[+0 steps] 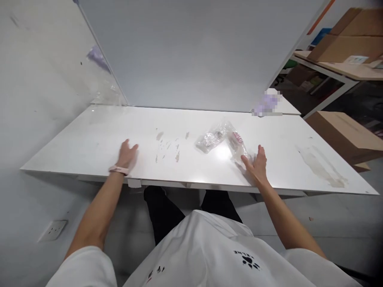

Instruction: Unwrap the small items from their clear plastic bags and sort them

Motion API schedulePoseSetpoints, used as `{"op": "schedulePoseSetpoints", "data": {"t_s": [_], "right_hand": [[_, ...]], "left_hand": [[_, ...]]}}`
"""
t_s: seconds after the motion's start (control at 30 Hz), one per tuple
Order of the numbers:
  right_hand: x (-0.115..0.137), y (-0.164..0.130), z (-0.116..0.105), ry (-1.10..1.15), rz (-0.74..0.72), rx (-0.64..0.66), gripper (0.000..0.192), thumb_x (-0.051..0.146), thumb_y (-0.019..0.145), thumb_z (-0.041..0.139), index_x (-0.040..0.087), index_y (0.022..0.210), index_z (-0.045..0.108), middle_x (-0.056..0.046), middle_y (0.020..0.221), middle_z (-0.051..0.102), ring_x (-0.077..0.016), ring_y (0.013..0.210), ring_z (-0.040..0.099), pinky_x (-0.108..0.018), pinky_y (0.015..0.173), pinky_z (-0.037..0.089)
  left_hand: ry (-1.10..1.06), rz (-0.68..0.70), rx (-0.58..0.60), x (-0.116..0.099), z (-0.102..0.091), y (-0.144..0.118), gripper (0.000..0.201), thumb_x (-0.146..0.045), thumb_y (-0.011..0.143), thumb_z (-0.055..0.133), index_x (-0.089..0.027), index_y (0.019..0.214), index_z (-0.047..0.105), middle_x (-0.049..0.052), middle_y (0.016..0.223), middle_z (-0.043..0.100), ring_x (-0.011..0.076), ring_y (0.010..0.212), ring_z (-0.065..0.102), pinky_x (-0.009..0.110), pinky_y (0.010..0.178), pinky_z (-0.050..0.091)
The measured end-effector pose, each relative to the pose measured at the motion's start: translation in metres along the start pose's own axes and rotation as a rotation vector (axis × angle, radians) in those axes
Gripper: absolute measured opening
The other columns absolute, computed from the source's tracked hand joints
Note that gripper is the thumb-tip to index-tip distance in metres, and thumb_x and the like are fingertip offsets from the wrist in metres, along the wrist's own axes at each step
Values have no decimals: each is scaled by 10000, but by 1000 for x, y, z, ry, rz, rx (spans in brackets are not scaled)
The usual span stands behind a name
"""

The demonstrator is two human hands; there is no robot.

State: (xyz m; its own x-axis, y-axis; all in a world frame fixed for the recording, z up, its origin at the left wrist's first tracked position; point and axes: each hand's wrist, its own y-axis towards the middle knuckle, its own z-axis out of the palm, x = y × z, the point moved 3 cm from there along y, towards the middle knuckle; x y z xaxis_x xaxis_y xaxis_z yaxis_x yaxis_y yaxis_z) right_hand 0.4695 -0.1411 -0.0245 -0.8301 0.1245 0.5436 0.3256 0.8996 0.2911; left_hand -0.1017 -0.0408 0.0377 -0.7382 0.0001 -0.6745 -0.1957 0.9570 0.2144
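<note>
My left hand (127, 154), with a pale band at its wrist, is over the left part of the white table (143, 119). Its fingers are apart and nothing is in them. On the right, my right hand (257, 164) is also open, thumb spread from the fingers. Its thumb is close to a clear plastic bag (238, 146) with a pinkish-red patch; whether they touch I cannot tell. Joining or overlapping that bag on its left is another crumpled clear bag (212, 137) whose small contents I cannot make out.
A grey upright panel (197, 52) rises behind the table. Purple items show at its left (98, 57) and right (267, 104). Cardboard boxes stand at right, one low (347, 133) and one on another table (353, 36). A wall socket (54, 230) is at lower left.
</note>
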Motion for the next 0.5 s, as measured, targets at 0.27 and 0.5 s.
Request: {"op": "schedulePoseSetpoints", "data": {"t_s": [0.27, 0.5], "right_hand": [[40, 25, 17, -209, -297, -35, 639, 548, 929, 503, 266, 1499, 439, -112, 1650, 250, -313, 1509, 203, -524, 1162, 276], [31, 48, 25, -218, -155, -4, 520, 222, 941, 373, 210, 1437, 526, -154, 1573, 384, -323, 1401, 372, -516, 1065, 389]], "left_hand": [[-124, 369, 362, -211, 206, -46, 898, -421, 750, 792, -172, 1505, 374, 188, 1654, 209, 385, 1542, 124, 548, 1221, 184], [-178, 384, 411, -201, 229, -51, 399, -52, 734, 594, -170, 1114, 621, 105, 1202, 663, 263, 1149, 601, 403, 1043, 419]]}}
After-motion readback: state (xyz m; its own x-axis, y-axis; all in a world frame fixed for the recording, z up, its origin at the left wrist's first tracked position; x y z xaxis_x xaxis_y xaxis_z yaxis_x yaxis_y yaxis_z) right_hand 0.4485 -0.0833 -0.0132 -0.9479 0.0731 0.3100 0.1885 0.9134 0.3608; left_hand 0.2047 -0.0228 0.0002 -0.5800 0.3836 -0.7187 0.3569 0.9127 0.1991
